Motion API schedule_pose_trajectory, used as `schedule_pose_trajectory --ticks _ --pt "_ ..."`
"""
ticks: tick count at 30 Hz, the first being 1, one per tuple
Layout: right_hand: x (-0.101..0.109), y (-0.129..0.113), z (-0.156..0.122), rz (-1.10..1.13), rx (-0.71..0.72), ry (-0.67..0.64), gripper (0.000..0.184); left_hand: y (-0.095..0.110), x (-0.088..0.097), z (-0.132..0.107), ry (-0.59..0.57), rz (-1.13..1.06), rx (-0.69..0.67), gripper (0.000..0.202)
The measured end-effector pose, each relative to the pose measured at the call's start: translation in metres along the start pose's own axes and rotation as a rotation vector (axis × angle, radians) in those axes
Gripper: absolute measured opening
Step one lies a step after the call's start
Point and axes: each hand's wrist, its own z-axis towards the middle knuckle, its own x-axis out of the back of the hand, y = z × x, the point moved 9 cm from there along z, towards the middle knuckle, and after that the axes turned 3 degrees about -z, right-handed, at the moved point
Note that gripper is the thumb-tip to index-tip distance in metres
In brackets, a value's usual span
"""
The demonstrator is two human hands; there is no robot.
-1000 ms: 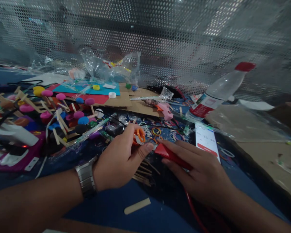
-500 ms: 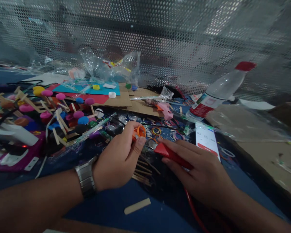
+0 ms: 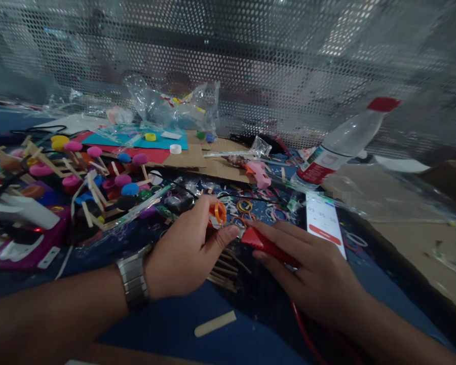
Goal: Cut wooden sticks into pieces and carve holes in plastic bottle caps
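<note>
My left hand [image 3: 186, 246], with a metal watch [image 3: 133, 276] on the wrist, is closed on a small orange ring-shaped plastic piece [image 3: 219, 213], perhaps a cap. Its thumb reaches right, close to the tip of a red hand tool [image 3: 266, 246]. My right hand [image 3: 315, 263] grips that red tool from above, fingers wrapped along its body; a red cord [image 3: 300, 324] runs down below the hand. Something pale and shiny shows between thumb and tool tip, too small to name. Several thin wooden sticks [image 3: 224, 271] lie under the hands.
A flat wooden stick [image 3: 215, 323] lies in front. Coloured caps joined with sticks [image 3: 95, 182] pile up at left, beside a purple device [image 3: 19, 248]. Rubber bands [image 3: 245, 205] are scattered behind the hands. A lit phone [image 3: 325, 223] and a red-capped bottle [image 3: 334, 152] stand right.
My left thumb has straightened and shifted right, nearer the red tool's tip, and the orange piece has turned slightly. The right hand has barely moved.
</note>
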Motion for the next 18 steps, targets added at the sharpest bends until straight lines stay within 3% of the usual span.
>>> schedule_pose_trajectory --ticks 18 --pt "-0.0014 0.0046 -0.0004 -0.021 -0.031 0.000 0.034 0.0038 0.0009 0.0009 0.020 -0.037 -0.034 0.028"
